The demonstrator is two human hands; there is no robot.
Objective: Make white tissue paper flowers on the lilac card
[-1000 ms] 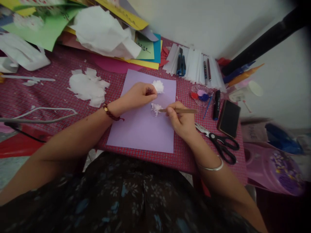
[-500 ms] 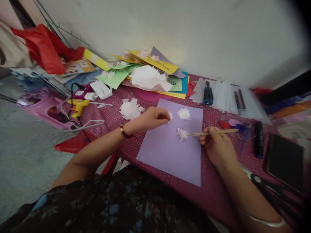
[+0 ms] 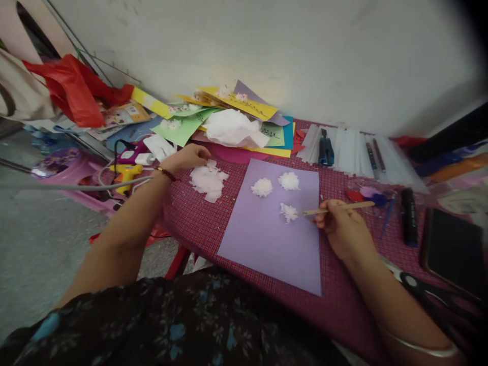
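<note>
My right hand [image 3: 343, 226] pinches a thin wooden stick [image 3: 356, 205] whose far tip touches a small ruffled white paper tuft [image 3: 288, 212]. That tuft lies on a purple sheet of paper [image 3: 274, 249]. Two rounder white paper blossoms, a left one [image 3: 261, 187] and a right one [image 3: 288, 181], sit higher on the same sheet. At the far edge of a loose pile of white tissue paper pieces [image 3: 209, 182] is my left hand [image 3: 192, 155], fingers bent down and drawn together. Whatever lies between its fingertips is hidden.
Behind the sheet lie coloured cards [image 3: 183, 127] and a crumpled white tissue [image 3: 236, 128]. A yellow glue gun [image 3: 126, 175] with its cable is at the left. On the right are a box cutter [image 3: 326, 148], a black marker [image 3: 409, 217], scissors [image 3: 412, 282] and a dark phone-like slab [image 3: 453, 251].
My left hand has left the upper-left blossom, uncovering it, and moved left to the tissue pile. My right hand keeps the stick at the lower tuft. The view has shifted slightly.
</note>
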